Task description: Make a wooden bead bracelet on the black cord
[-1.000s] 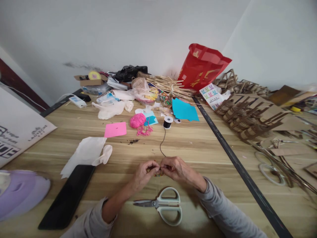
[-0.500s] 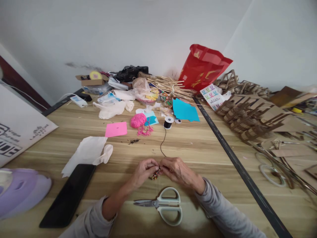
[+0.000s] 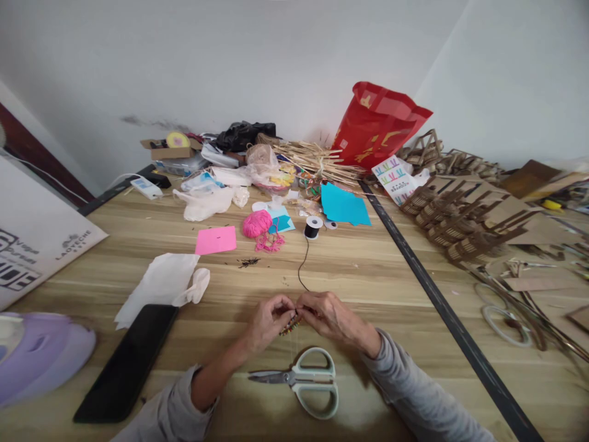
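From the head camera, both hands meet over the wooden table, just beyond the scissors. The left hand is curled nearly closed, its fingertips pinched on a short string of small coloured beads that hangs between the two hands. The right hand is likewise curled tight, its thumb and fingers pinched together at the other end of the beads, where a thin black cord comes in. That cord runs away from the scissors, up the table to a small black spool standing upright. The scissors lie flat and closed, pale green handles to the right, blades pointing left, near the beads but not touching either hand.

Left of the scissors lies a black phone, face up, with crumpled white tissue just beyond it. Far beyond the scissors, near the spool, sit a pink yarn ball, a pink paper and a blue paper.
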Motion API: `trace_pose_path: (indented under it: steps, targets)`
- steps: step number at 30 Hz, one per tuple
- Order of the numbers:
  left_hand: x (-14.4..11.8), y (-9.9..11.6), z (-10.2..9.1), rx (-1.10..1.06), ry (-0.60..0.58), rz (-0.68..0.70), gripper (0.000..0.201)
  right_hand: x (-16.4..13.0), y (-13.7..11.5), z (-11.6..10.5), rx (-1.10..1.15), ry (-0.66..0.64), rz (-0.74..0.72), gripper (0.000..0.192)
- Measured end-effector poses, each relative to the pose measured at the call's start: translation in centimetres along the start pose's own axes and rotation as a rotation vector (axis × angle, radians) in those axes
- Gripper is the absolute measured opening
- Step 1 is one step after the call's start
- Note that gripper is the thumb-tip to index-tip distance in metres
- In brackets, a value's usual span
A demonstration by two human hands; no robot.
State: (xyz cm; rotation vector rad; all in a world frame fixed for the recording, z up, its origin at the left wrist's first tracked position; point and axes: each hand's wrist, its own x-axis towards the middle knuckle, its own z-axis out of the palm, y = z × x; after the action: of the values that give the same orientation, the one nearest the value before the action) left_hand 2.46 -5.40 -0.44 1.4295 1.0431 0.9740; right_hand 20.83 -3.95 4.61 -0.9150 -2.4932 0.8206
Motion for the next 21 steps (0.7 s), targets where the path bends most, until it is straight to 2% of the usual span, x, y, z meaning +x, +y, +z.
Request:
trace_pose_path:
  steps: [3, 6, 21]
  targets:
    - [-0.13, 0.01, 0.2, 0.156, 0.084, 0.146, 0.005, 0.02, 0.11, 0.18, -0.018, -0.008, 0.006, 0.012]
    - [-0.25, 0.0, 0.3, 0.225, 0.123, 0.213, 0.009, 0.01, 0.11, 0.31, -0.052, -0.017, 0.005, 0.011]
    - [-0.28, -0.6, 0.28, 0.292, 0.162, 0.223, 0.013, -0.1, 0.27, 0.77, -0.136, 0.014, -0.056, 0.012]
